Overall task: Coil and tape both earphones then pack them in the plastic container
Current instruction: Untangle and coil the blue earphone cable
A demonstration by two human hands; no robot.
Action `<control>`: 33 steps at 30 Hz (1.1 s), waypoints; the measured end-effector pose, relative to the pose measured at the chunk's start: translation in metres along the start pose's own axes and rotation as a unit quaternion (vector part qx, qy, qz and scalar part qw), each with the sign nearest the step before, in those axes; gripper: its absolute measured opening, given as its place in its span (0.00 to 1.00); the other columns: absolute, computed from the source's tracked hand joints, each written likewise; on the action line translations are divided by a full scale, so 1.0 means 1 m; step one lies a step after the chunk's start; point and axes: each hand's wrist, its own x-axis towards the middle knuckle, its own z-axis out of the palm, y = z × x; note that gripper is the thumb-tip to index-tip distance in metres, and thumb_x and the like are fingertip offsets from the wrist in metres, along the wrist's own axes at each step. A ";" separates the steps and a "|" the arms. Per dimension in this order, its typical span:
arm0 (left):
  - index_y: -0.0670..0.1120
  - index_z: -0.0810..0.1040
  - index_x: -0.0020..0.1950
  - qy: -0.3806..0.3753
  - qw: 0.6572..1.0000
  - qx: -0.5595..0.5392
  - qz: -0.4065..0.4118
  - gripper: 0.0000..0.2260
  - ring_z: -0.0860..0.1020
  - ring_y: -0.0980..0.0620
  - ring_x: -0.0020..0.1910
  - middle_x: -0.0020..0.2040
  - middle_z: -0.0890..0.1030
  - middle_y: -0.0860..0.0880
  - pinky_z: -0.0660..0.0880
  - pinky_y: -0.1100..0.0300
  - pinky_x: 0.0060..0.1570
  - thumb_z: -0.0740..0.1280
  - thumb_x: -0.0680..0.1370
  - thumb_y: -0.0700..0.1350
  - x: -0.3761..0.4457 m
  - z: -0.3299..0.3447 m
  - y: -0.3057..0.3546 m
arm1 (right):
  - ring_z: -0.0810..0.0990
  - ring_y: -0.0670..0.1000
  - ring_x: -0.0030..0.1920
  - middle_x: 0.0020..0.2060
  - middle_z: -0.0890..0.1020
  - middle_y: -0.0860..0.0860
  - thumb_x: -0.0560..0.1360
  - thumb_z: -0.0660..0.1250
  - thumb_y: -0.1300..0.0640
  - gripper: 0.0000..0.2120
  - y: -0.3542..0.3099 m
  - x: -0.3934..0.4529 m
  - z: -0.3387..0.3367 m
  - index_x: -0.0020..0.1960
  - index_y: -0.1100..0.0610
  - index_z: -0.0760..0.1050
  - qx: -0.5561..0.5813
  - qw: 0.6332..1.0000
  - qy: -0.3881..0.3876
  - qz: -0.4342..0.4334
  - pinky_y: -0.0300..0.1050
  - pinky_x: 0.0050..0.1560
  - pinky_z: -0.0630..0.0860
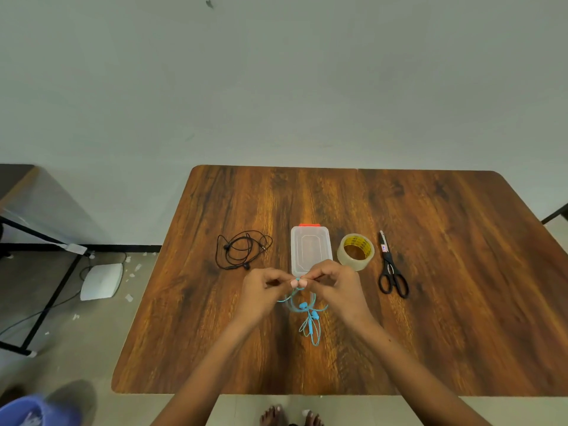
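Plain room, likely office or workroom: bare pale wall (276,72), wood-grain folding table (445,302), black-framed desk (18,182) alongside.

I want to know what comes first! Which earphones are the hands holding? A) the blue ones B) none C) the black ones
A: both hands, left and right, pinch the blue earphones, while the black earphones lie untouched on the table.
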 end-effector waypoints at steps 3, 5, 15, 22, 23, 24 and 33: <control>0.43 0.86 0.44 0.023 0.984 -0.139 -0.112 0.04 0.79 0.57 0.36 0.36 0.83 0.49 0.72 0.67 0.36 0.71 0.73 0.40 -0.005 0.005 0.006 | 0.80 0.46 0.42 0.37 0.82 0.49 0.69 0.75 0.61 0.02 0.000 0.001 0.002 0.40 0.59 0.83 0.038 0.999 -0.001 0.001 0.36 0.41 0.77; 0.43 0.86 0.44 0.036 0.962 -0.199 -0.186 0.04 0.76 0.57 0.35 0.35 0.81 0.47 0.69 0.63 0.36 0.71 0.73 0.40 -0.005 0.010 0.006 | 0.80 0.47 0.42 0.38 0.81 0.50 0.70 0.73 0.63 0.01 0.002 0.001 0.004 0.41 0.60 0.82 0.070 0.998 -0.004 0.005 0.38 0.42 0.77; 0.41 0.80 0.47 0.049 0.877 -0.373 -0.300 0.05 0.75 0.56 0.32 0.33 0.79 0.48 0.73 0.64 0.29 0.65 0.78 0.39 0.004 0.011 -0.002 | 0.79 0.47 0.38 0.39 0.82 0.54 0.77 0.63 0.64 0.02 0.000 -0.001 0.003 0.49 0.60 0.74 0.204 0.973 -0.059 0.086 0.36 0.39 0.76; 0.40 0.80 0.46 0.047 0.886 -0.367 -0.279 0.08 0.75 0.57 0.31 0.35 0.80 0.48 0.74 0.66 0.29 0.62 0.79 0.39 0.002 0.018 -0.004 | 0.76 0.42 0.33 0.32 0.78 0.45 0.73 0.67 0.64 0.05 0.004 0.008 -0.001 0.45 0.55 0.78 -0.049 0.996 -0.075 -0.005 0.31 0.34 0.72; 0.40 0.80 0.46 0.049 0.878 -0.380 -0.288 0.08 0.75 0.57 0.31 0.35 0.80 0.48 0.74 0.66 0.29 0.62 0.80 0.38 0.003 0.020 -0.005 | 0.77 0.42 0.33 0.32 0.79 0.45 0.72 0.69 0.64 0.05 0.006 0.008 0.001 0.43 0.55 0.78 -0.078 0.996 -0.037 -0.027 0.31 0.33 0.72; 0.40 0.80 0.46 0.051 0.866 -0.397 -0.299 0.08 0.75 0.57 0.31 0.35 0.80 0.48 0.74 0.66 0.28 0.61 0.80 0.38 0.003 0.023 -0.005 | 0.78 0.43 0.34 0.33 0.80 0.46 0.72 0.69 0.63 0.04 0.008 0.007 0.003 0.43 0.54 0.78 -0.074 0.997 0.003 -0.034 0.32 0.32 0.73; 0.40 0.75 0.42 0.118 0.793 -0.470 -0.369 0.11 0.69 0.60 0.18 0.26 0.75 0.49 0.62 0.70 0.15 0.56 0.81 0.36 0.013 0.011 -0.045 | 0.79 0.44 0.40 0.33 0.80 0.50 0.78 0.63 0.62 0.08 0.016 0.003 -0.007 0.49 0.63 0.79 0.309 0.928 0.068 0.197 0.36 0.44 0.77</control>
